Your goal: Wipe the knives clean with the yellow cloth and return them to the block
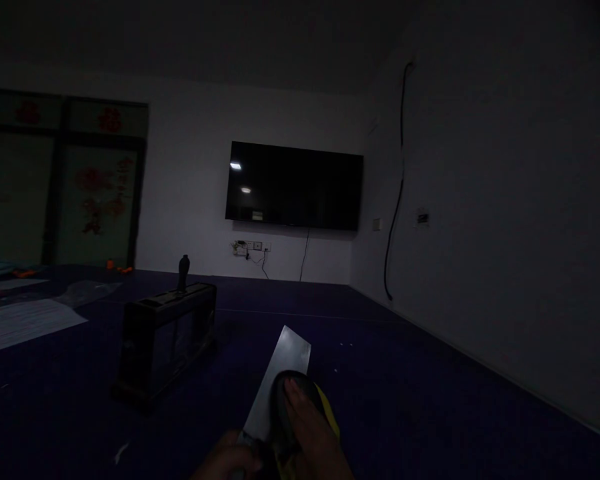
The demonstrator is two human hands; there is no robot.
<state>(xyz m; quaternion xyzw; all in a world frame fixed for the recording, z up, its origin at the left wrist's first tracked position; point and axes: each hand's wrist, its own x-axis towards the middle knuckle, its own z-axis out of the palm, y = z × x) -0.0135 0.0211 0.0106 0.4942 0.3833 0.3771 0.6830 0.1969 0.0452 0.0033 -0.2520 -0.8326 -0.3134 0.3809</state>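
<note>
A wide steel cleaver blade (286,363) points away from me over a dark blue surface (405,400). My left hand (226,458) is closed at the blade's near end, where the handle is hidden at the frame's bottom edge. My right hand (316,435) presses a black and yellow tool (325,400) against the blade's right side, fingers curled over it. To the left stands a dark knife block (163,340) with one black knife handle (183,270) sticking up from its top.
The room is very dim. A black wall screen (294,187) hangs ahead, with sockets and cables below it. A white wall (505,267) runs along the right. Pale sheets (20,321) lie at far left before a glass door (95,193).
</note>
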